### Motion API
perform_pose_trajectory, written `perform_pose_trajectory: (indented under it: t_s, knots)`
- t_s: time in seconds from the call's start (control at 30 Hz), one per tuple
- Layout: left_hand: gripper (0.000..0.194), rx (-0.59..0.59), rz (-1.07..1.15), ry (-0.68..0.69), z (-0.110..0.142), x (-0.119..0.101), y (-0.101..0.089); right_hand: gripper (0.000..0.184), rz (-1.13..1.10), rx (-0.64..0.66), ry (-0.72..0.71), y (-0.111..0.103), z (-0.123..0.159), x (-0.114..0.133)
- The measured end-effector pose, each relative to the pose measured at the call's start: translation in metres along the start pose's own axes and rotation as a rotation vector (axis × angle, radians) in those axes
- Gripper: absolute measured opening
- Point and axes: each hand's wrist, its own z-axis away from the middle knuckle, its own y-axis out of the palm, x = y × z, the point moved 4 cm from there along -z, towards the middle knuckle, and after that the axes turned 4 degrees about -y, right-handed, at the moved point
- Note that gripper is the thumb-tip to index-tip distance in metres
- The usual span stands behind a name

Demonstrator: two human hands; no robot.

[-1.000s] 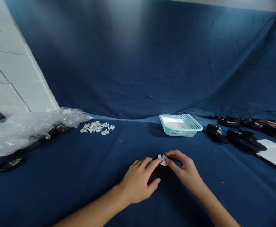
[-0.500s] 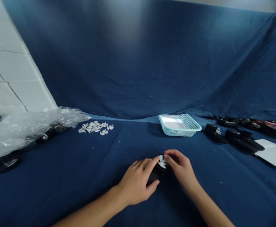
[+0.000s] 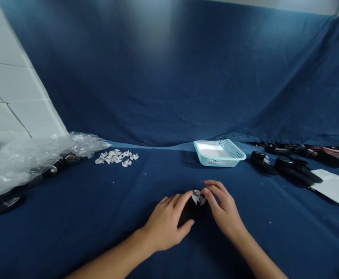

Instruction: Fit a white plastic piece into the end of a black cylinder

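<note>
Hard to make out: the black part (image 3: 190,209) at table centre, mostly covered by the left hand (image 3: 166,223), whose fingers curl over its near side and grip it against the blue cloth (image 3: 100,217). Only the far end visible, topped by a small white piece (image 3: 199,197) with notched edges – exact shape too small and blurred to tell. Right hand (image 3: 223,209) closed in a narrow pinch, thumb and forefinger tips touching that white piece from the right; whether pressing or just holding, impossible to tell. Both forearms cut off by the bottom edge.

Further back on the left, a scatter of small white pieces (image 3: 115,157) lying loose on the cloth, well apart from the hands. Beside them a crumpled clear plastic sheet (image 3: 27,159), half veiling several dark round parts (image 3: 5,203) – outlines only, details lost under the film, the nearest one free of it. Behind the sheet, a white tiled wall (image 3: 12,89), cut by the left edge.

Straight behind the hands, a pale blue mesh basket (image 3: 233,151), its floor white, contents not discernible. To its right a row of black parts (image 3: 285,168), dim and merging into one another, then a white sheet (image 3: 333,188) partly cut off at the right edge. Nothing between hands and basket but bare cloth with a few specks.
</note>
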Motion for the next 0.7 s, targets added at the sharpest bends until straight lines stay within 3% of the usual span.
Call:
perform_pose_trajectory:
  t_s: [0.43,0.7]
  knots:
    - [0.068,-0.017,0.002,0.004,0.000,0.000,0.001,0.036,-0.025,0.081,-0.043,0.003,0.005,0.010]
    - [0.069,-0.001,-0.006,-0.004,0.000,0.001,0.001,0.019,0.236,0.072,-0.291,0.003,0.010,0.028]
